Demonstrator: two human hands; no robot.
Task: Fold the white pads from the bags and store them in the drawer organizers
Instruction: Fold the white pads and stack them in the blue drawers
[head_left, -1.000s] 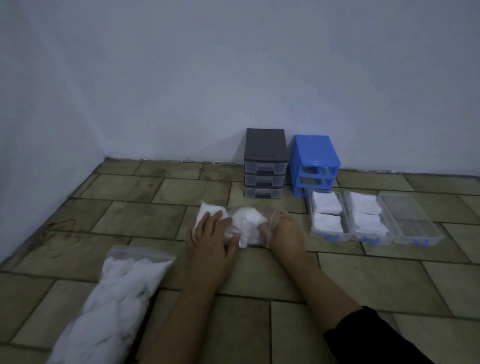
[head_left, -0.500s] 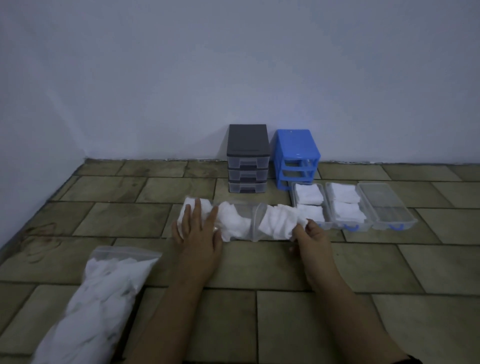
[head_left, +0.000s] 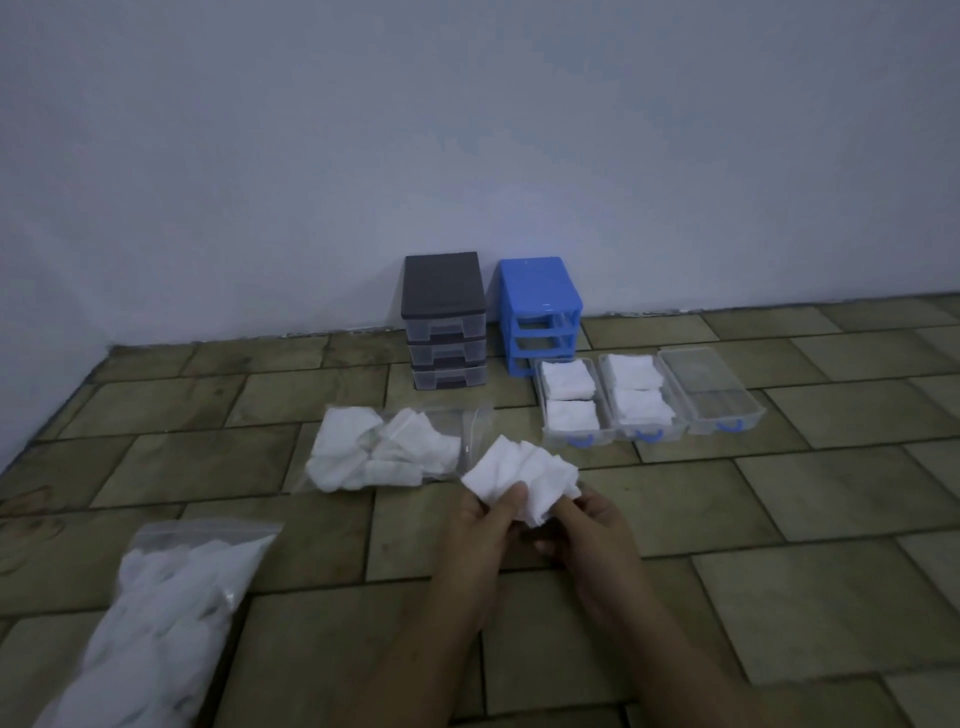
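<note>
Two bags: a full clear zip bag of white pads (head_left: 156, 618) at lower left; a second clear plastic bag, part emptied (head_left: 387, 452), at centre.
Left hand (head_left: 480, 530): fingers pinching a crumpled white pad (head_left: 522, 475) held above the tiled floor (head_left: 779, 519).
Right hand (head_left: 597, 530): seemingly gripping the pad's lower edge; dim view.
Organizers: dark grey three-drawer unit (head_left: 445, 322), blue drawer frame (head_left: 540, 312), upper centre by the wall.
Drawers: three clear trays (head_left: 649, 400) right of centre, two holding folded pads.

Soft cloth pad (head_left: 522, 475), glossy plastic bag (head_left: 470, 423)
</note>
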